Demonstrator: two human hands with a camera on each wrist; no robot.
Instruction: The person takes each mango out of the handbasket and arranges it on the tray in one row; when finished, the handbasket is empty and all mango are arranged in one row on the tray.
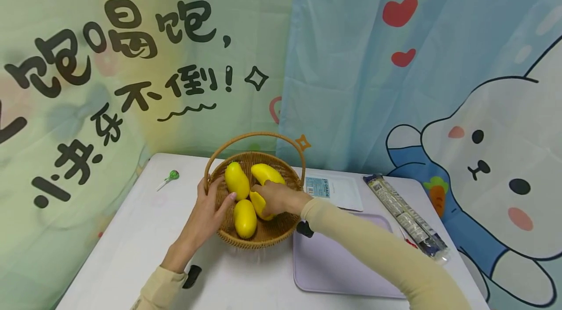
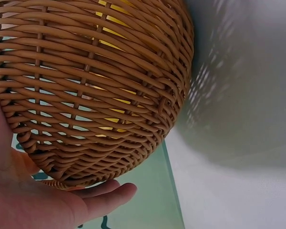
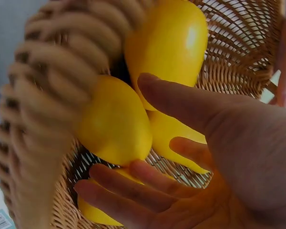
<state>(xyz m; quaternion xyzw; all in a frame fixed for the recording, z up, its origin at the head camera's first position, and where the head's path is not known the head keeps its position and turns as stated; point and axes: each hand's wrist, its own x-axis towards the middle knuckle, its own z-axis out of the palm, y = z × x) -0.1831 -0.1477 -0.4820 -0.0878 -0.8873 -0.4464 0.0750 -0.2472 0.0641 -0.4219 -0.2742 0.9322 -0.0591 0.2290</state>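
We have a brown woven basket (image 1: 252,245) on the white counter (image 1: 259,283), its tall handle (image 1: 261,133) standing upright. Inside lie four yellow mangoes (image 1: 245,222), bunched together. Our left hand's grip (image 1: 208,217) holds the basket's side, the thumb over the rim near two of the mangoes and the other fingers outside the weave. Our right hand's grip (image 1: 281,199) is inside the basket, wide, with thumb and fingers spread over the mangoes; we cannot tell how firmly it touches any of them. Our right sleeve (image 1: 364,246) crosses above a purple tray (image 1: 316,273) at the basket's right. Behind the tray we see a white packet (image 1: 347,192), and farther right a long wrapped package (image 1: 401,212). A green lollipop (image 1: 173,174) lies apart, left of the basket.
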